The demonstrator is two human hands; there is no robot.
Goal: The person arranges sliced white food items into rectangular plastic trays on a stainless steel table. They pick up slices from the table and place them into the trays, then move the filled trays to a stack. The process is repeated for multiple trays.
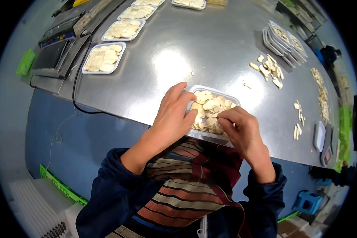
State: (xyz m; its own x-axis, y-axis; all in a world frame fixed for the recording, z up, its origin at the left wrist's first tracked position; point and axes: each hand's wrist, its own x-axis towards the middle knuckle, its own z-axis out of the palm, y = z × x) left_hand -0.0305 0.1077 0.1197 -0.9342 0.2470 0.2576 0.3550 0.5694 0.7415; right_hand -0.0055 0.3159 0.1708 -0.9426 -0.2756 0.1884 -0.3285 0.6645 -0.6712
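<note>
At the table's near edge, in front of me, a clear plastic tray point(215, 89) holds a loose heap of pale slices point(211, 104) that look like sliced mushroom. My left hand point(177, 110) is at the tray's left side, thumb and fingers apart, with nothing seen between them. Over the tray's right part, my right hand point(241, 123) has thumb and forefinger pinched on a slice among the others. That hand covers the tray's lower right corner.
Several filled trays point(104, 58) line the table's left side beside a wrapping machine point(52, 44) with a black cable point(74, 86). Loose slices point(269, 70) lie right of centre, near stacked trays point(282, 41). A scale point(326, 148) with a tray point(319, 136) stands far right. A person point(328, 55) is beyond.
</note>
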